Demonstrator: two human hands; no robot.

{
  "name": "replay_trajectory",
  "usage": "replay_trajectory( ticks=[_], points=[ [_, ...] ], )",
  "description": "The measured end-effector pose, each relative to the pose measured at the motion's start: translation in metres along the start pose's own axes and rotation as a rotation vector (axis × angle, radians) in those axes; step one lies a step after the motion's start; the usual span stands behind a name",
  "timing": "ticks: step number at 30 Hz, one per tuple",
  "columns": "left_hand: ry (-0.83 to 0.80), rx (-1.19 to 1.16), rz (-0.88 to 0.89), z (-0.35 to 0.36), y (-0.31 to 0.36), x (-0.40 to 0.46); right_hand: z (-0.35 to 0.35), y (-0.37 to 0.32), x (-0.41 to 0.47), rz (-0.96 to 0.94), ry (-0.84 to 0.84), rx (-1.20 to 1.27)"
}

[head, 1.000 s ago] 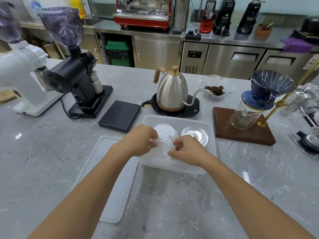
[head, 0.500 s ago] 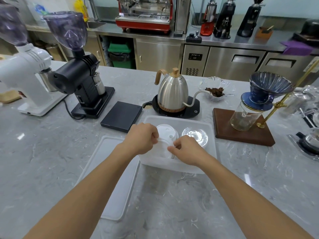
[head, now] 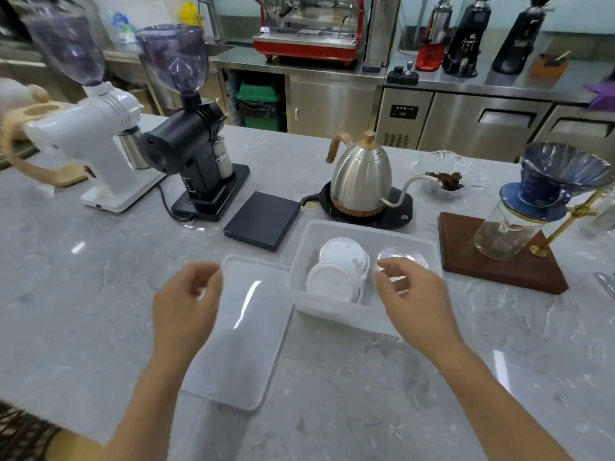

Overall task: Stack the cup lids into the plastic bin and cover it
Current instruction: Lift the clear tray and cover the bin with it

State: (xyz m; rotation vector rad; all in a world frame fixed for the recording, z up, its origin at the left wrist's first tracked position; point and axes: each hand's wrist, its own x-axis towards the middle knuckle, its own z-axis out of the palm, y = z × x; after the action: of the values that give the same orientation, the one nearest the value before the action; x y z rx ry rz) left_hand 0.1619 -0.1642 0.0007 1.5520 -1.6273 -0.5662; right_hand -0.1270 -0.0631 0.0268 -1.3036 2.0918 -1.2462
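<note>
**Hovering hands, lids in the bin**

Sitting at frame centre, the translucent bin point(head: 362, 314) holds white lids point(head: 336, 277) and a clear one. Its cover point(head: 246, 331) lies left. Left hand point(head: 184, 307) and right hand point(head: 416, 301) hover, fingers loosely curled, empty. Grey marble counter point(head: 83, 294); steel cabinets at top.

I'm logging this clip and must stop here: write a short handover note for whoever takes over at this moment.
Left hand: loosely curled, holding nothing, above the flat bin cover lying on the counter left of the bin.
Right hand: fingers relaxed, empty, over the right side of the plastic bin.
In the bin: white cup lids stacked at left, clear lids at right.
Done: the lids in view are in the bin.
Left: lift the cover and fit it onto the bin.
</note>
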Motion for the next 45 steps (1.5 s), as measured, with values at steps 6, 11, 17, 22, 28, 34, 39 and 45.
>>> replay_trajectory(
  ticks=[6,11,17,22,28,34,39,45],
  points=[
    [-0.079,0.186,-0.315,-0.022,-0.073,-0.052,0.068,0.007,-0.079,0.100,-0.368,0.224],
    [-0.118,0.195,-0.298,-0.015,-0.075,-0.055,0.111,0.008,-0.093,0.261,-0.605,0.424],
    [0.009,0.070,-0.373,-0.022,-0.088,-0.054,0.131,-0.006,-0.092,0.349,-0.528,0.646],
    [0.142,-0.019,-0.439,-0.045,-0.102,-0.058,0.139,-0.018,-0.092,0.389,-0.421,0.738],
    [0.256,-0.095,-0.344,-0.046,-0.074,-0.044,0.135,-0.046,-0.078,0.193,-0.411,0.661],
    [0.146,-0.140,-0.158,-0.025,-0.029,-0.014,0.101,-0.061,-0.052,0.041,-0.199,0.578],
    [-0.166,-0.222,0.041,-0.012,0.028,0.016,0.044,-0.070,-0.025,-0.241,0.164,0.426],
    [-0.524,-1.144,-0.294,-0.024,0.105,0.056,-0.028,-0.064,-0.016,-0.883,0.431,-0.117]
  ],
)
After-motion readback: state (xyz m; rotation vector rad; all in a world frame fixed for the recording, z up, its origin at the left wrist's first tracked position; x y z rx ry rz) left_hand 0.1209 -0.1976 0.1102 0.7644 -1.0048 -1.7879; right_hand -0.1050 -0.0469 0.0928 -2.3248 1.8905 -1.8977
